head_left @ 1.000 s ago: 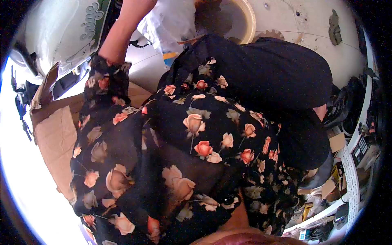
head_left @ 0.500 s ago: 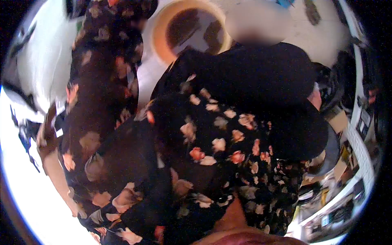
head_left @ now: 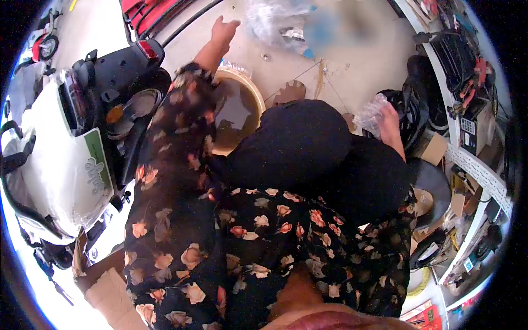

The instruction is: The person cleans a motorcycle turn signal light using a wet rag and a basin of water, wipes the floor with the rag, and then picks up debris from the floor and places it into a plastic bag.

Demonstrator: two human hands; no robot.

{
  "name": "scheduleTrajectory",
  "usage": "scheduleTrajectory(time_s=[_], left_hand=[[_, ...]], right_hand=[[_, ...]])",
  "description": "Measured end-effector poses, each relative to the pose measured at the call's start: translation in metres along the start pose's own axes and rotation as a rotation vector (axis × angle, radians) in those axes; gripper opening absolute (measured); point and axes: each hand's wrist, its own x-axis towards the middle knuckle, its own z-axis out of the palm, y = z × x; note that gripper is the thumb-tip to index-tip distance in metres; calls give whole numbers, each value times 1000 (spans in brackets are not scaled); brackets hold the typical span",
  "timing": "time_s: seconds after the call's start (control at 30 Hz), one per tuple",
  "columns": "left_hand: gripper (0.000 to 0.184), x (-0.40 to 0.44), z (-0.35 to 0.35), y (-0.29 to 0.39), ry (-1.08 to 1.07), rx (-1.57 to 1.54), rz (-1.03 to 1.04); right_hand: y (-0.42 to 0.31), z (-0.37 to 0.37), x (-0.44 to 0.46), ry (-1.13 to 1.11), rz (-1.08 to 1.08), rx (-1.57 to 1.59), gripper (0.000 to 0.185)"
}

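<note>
My left hand [head_left: 223, 34] reaches forward over the floor, just beyond a round, yellowish basin [head_left: 257, 94] of murky brown liquid. Its fingers are apart, with nothing visible in them. Beyond it on the floor lies a crumpled clear plastic bag [head_left: 264, 25]. Out to the right of my knees, my right hand [head_left: 390, 125] is closed on a piece of crumpled clear plastic [head_left: 370, 114]. My sleeve covers the basin's left side.
A white scooter [head_left: 60, 165] stands at the left, with a red metal frame [head_left: 146, 25] behind it. On the right is a white shelf [head_left: 478, 165] crowded with tools and boxes. A torn cardboard box [head_left: 113, 300] lies at lower left. Part of the far floor is blurred.
The view has shifted and sharpened. My left hand has come into sight beyond the basin. My right hand, mostly hidden before, now shows with clear plastic in it.
</note>
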Motion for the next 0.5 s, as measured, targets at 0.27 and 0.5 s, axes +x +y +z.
scheduleTrajectory(time_s=[0.27,0.5], left_hand=[[21,-227,-167,-107,250,210,177],[25,-294,-251,-425,-282,1266,-380]], right_hand=[[-54,-2,28,-163,-29,-337,33],[-121,-96,53,9,-8,-423,35]])
